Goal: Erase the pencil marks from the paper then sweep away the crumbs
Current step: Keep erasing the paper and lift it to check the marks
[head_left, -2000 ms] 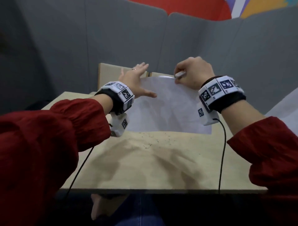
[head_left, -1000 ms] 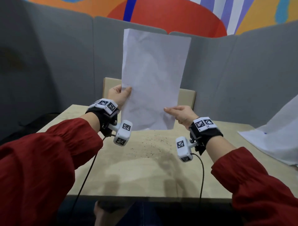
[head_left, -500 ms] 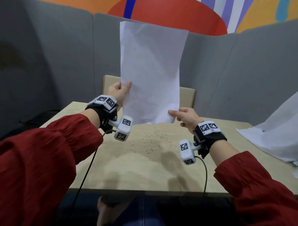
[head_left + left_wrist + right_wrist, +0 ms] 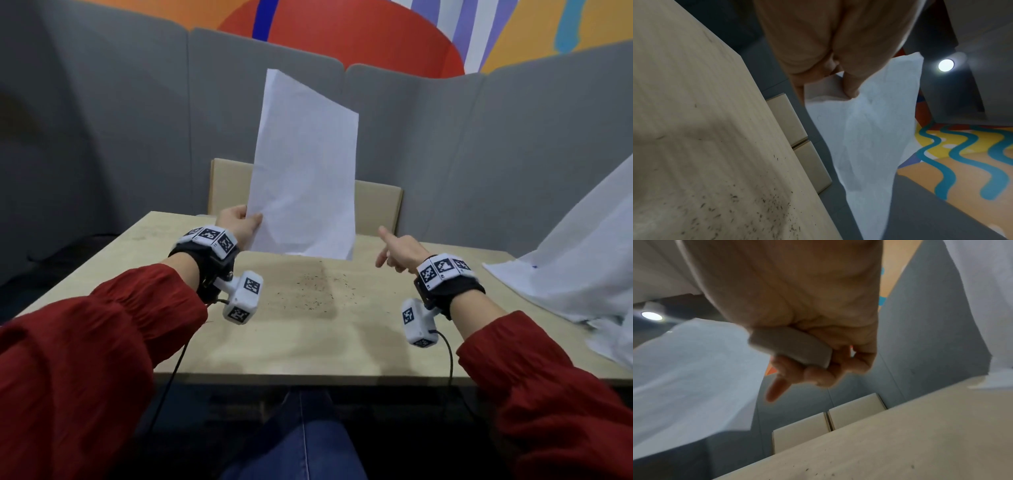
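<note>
A white sheet of paper (image 4: 305, 171) stands upright in the air over the far part of the wooden table (image 4: 308, 329). My left hand (image 4: 239, 226) pinches its lower left corner, thumb on the near face, as the left wrist view shows with the paper (image 4: 869, 138) and hand (image 4: 838, 78). My right hand (image 4: 397, 251) is off the paper, to its right, forefinger pointing out. Its other fingers curl round a grey-white eraser (image 4: 791, 347) in the palm of the right hand (image 4: 807, 353). Dark eraser crumbs (image 4: 315, 291) lie scattered on the table below the sheet, also the crumbs (image 4: 764, 209).
A white cloth or sheet (image 4: 582, 263) covers the table's right end. Two pale boxes (image 4: 376, 205) stand behind the table against grey partition panels (image 4: 445, 154). Cables hang from both wrist cameras over the near edge.
The paper was lifted off the table and held up by both hands; now my right hand has let go and moved right, and the sheet has tilted, held by the left hand alone.
</note>
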